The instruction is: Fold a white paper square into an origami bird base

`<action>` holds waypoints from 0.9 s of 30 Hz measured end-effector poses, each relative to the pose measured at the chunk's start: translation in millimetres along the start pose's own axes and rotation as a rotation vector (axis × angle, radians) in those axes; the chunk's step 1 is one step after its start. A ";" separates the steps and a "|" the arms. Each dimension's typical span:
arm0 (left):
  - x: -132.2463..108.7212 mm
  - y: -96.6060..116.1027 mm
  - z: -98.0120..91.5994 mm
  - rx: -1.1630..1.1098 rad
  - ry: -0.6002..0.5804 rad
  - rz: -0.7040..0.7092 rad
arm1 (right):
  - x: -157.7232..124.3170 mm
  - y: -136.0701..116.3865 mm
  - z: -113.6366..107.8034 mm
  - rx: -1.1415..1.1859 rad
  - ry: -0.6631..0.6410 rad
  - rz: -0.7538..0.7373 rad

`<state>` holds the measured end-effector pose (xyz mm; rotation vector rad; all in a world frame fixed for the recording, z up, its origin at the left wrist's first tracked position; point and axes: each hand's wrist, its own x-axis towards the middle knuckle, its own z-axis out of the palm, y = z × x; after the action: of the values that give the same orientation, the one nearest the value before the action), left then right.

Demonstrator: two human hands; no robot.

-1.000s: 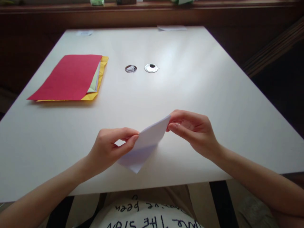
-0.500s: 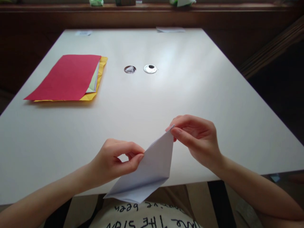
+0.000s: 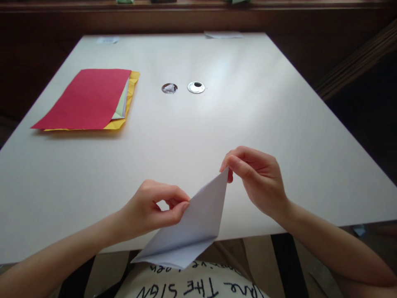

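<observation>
A folded sheet of white paper (image 3: 201, 215) is held up at the front edge of the table, tilted, its lower folded part hanging over the edge close to my shirt. My left hand (image 3: 161, 205) pinches its upper left edge between thumb and fingertips. At the paper's top right corner, my right hand (image 3: 256, 176) has thumb and forefinger closed on the tip, the other fingers curled behind. A crease runs across the lower part of the paper.
On the white table (image 3: 263, 116), a stack of coloured paper with a red sheet (image 3: 83, 97) on top lies at the left. Two round holes, one with a metal rim (image 3: 196, 87), are in the tabletop. White paper pieces (image 3: 223, 35) lie along the far edge.
The right thumb has shifted up slightly at the paper's tip, and that tip sits a little lower in the grip. The left hand keeps its pinch. The view has tilted down slightly.
</observation>
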<state>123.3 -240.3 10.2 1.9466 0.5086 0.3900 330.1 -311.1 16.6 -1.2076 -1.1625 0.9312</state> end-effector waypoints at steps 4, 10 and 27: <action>3.9 -5.4 -5.8 -0.064 0.102 -0.144 | 4.9 0.0 -8.3 -0.017 -0.143 0.073; 8.6 -18.4 -9.7 -0.215 0.403 -0.229 | 10.4 2.1 -14.1 -0.151 -0.488 0.294; -7.4 -16.4 -3.4 0.894 0.172 0.808 | 10.8 41.7 -7.6 -0.893 0.000 -0.633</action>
<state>112.5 -235.4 -3.8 2.9769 -0.0741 0.9606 341.9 -295.8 -22.6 -1.3587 -1.8985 -0.1124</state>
